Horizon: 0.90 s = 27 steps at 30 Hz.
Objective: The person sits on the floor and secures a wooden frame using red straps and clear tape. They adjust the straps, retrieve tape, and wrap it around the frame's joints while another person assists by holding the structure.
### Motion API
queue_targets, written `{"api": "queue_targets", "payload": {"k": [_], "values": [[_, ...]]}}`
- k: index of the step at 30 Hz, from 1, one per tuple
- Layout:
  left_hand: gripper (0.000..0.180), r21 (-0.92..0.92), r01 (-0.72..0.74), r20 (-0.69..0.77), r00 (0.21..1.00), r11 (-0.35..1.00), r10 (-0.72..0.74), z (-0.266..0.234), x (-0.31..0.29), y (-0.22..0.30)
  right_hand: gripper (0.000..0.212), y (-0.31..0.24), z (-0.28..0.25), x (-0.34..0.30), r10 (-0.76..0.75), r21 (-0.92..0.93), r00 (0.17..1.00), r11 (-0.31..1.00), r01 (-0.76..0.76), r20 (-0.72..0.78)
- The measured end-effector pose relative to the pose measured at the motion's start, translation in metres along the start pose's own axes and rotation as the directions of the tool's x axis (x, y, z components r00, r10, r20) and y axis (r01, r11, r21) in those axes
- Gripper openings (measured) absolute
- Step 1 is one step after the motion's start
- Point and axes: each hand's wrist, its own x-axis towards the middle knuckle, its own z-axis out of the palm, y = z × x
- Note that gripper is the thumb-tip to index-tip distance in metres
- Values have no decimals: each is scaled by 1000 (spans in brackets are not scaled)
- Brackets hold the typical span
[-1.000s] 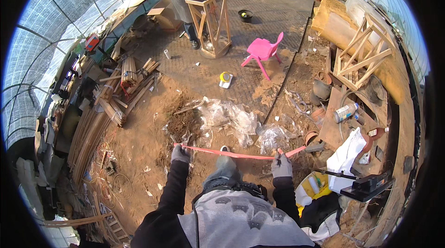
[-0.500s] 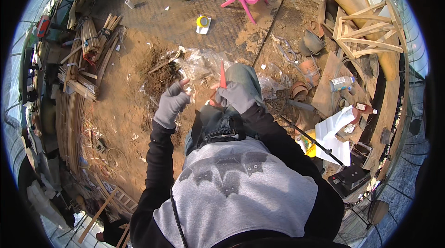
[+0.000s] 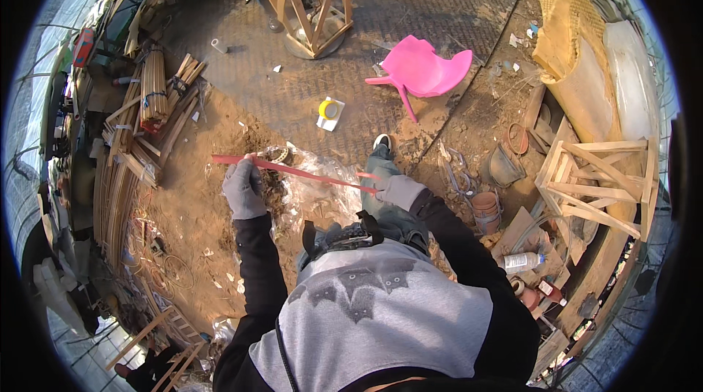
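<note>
A long, thin red strip [image 3: 306, 175], like a ribbon or band, runs taut between my two gloved hands. My left hand [image 3: 243, 191], in a grey glove, pinches its wider end, and a short piece sticks out past the fingers. At the other end my right hand [image 3: 400, 194], gloved in grey too, grips the strip above my knee. A short red end shows beside the right fingers. Beneath the strip, crumpled clear plastic sheeting [image 3: 315, 202] lies on the dirt, next to a patch of dark soil.
A yellow tape roll [image 3: 329, 109] rests on white paper ahead. Beyond stand a pink plastic chair [image 3: 421, 70] and a wooden frame [image 3: 315, 26]. Bundled wooden sticks [image 3: 153, 92] lie at the left. Toward the right are clay pots [image 3: 485, 209], a bottle [image 3: 523, 262] and another wooden frame [image 3: 597, 183].
My hands have moved apart, and the red strip, before only at my right hand, now stretches between both. My left hand has closed on it. The view has shifted, showing more ground ahead.
</note>
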Motion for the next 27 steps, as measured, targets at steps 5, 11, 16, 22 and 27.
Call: {"api": "queue_targets", "payload": {"k": [5, 11, 16, 22, 27], "values": [[16, 20, 54, -26, 998, 998, -53, 135, 49, 29, 46, 89, -195, 1, 548, -618, 819, 708, -343, 173], [17, 135, 152, 247, 952, 979, -181, 256, 78, 47, 70, -6, -303, 80, -412, -74, 849, 908, 411, -332], [18, 53, 80, 290, 953, 995, -93, 320, 135, 48, 24, -46, -338, 137, -421, 227, 904, 875, 428, -77], [22, -19, 278, 321, 912, 960, -257, 370, 276, 32, 21, -4, -423, 213, -143, 842, 986, 539, 11, 79], [15, 111, 418, 283, 856, 901, -432, 403, 426, -3, 17, 42, -494, 324, 148, 903, 986, 429, 4, -75]]}}
